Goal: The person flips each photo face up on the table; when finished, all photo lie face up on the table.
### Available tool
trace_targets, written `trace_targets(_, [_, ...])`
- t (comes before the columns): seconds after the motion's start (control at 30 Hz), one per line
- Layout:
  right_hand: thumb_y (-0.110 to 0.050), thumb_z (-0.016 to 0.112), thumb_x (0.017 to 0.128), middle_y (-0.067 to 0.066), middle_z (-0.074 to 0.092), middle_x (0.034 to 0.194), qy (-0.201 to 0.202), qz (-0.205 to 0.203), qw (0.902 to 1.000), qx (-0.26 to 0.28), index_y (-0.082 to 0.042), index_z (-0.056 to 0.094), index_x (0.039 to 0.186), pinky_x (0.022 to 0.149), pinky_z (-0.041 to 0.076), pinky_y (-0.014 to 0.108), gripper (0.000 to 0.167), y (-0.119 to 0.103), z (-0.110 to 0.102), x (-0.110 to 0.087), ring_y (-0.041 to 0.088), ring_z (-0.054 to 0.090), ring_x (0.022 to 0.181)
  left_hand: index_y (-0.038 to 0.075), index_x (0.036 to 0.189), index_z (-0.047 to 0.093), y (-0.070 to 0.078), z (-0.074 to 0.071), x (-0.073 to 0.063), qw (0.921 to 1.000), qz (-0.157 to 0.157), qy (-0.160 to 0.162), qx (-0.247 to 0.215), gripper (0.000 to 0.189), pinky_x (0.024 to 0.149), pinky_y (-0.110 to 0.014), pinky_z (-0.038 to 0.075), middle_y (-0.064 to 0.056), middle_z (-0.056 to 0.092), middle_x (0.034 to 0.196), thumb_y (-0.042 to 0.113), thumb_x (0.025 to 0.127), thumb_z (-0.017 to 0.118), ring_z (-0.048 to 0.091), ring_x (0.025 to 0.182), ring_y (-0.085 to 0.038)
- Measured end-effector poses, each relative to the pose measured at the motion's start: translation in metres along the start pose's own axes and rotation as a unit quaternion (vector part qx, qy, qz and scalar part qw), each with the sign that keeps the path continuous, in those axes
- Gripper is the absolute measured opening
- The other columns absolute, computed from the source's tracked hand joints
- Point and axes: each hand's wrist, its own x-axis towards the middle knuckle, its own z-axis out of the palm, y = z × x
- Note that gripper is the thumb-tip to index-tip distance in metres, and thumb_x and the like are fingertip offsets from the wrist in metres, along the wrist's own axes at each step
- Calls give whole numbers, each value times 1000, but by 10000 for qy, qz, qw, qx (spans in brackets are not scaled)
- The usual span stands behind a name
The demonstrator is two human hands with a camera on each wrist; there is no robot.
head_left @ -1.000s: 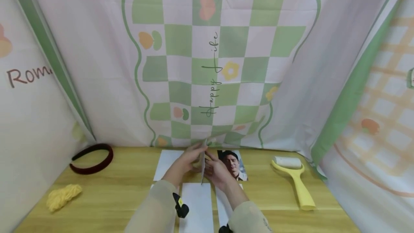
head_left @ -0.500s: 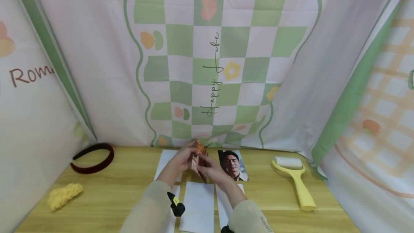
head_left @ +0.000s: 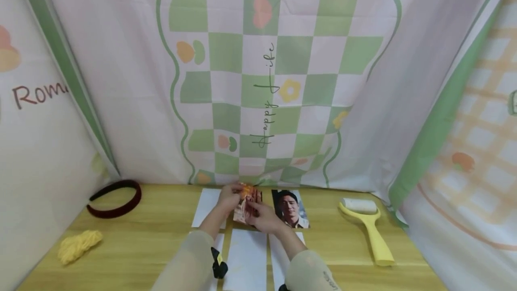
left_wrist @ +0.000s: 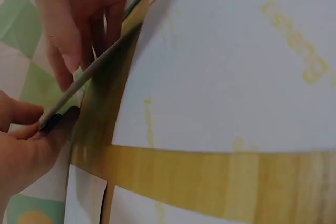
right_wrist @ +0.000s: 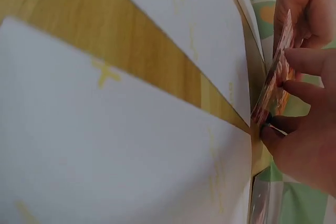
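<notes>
My left hand (head_left: 229, 199) pinches the upper left edge of a reddish-orange photo print (head_left: 241, 213). On its right side the same print is gripped by my right hand (head_left: 266, 219), whose fingers cover part of the picture. Tilted, picture side toward the head camera, it sits in the back row between a white-backed print (head_left: 205, 205) and a portrait photo (head_left: 291, 212). The left wrist view shows the photo print (left_wrist: 100, 64) nearly edge-on between both hands. In the right wrist view, fingertips of the right hand (right_wrist: 310, 135) lie on its picture side.
White-backed prints lie in the front row, one in the middle (head_left: 245, 259) and one at right (head_left: 279, 259), partly under the forearms. A yellow-handled lint roller (head_left: 369, 228) lies right. A dark red headband (head_left: 115, 210) and a yellow yarn bundle (head_left: 80, 246) lie left.
The photo print has turned from edge-on to picture side up and come lower toward the table. Both hands have moved with it, keeping hold.
</notes>
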Motion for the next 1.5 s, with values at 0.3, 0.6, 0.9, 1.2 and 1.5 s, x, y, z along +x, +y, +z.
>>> trace_targets(0.3, [-23,62,95,33,36,163,-198,287,9915,-1252,-5,56,148,118,32,74,57,-1,0,-2,57,33,148,-12,140,57,-7,-9,-3,9913,87,-793,1048,71,90,-29,53,-31,61,142,-12,69,53,59,121,-32])
trace_targets(0.6, [-24,61,98,27,38,164,-180,362,9813,-1880,-8,56,148,117,37,72,53,2,1,-3,53,35,149,-12,139,58,-8,-11,-10,9708,794,-976,2040,70,113,-54,50,-34,66,132,-1,72,77,60,126,-47])
trace_targets(0.9, [-20,58,99,29,36,164,-168,356,9792,-1990,-7,54,150,118,36,70,53,6,1,-1,54,34,148,-12,129,66,-6,-8,-13,9392,1295,-850,3064,60,102,-56,51,-33,64,117,-4,69,68,55,110,-48])
trace_targets(1.2, [-17,56,99,26,37,164,-68,352,9774,-2085,-8,55,149,115,40,70,51,8,2,0,52,36,147,-11,108,73,-10,-5,-14,9418,1156,-818,3048,38,103,-57,49,-32,60,122,-4,71,67,52,112,-49])
trace_targets(1.5, [-15,56,98,26,36,165,-67,396,9784,-2029,-8,55,149,116,38,71,52,7,2,-1,52,35,149,-8,102,74,-8,-4,-13,9408,905,-932,3130,32,106,-57,49,-33,58,137,-6,70,67,49,121,-49])
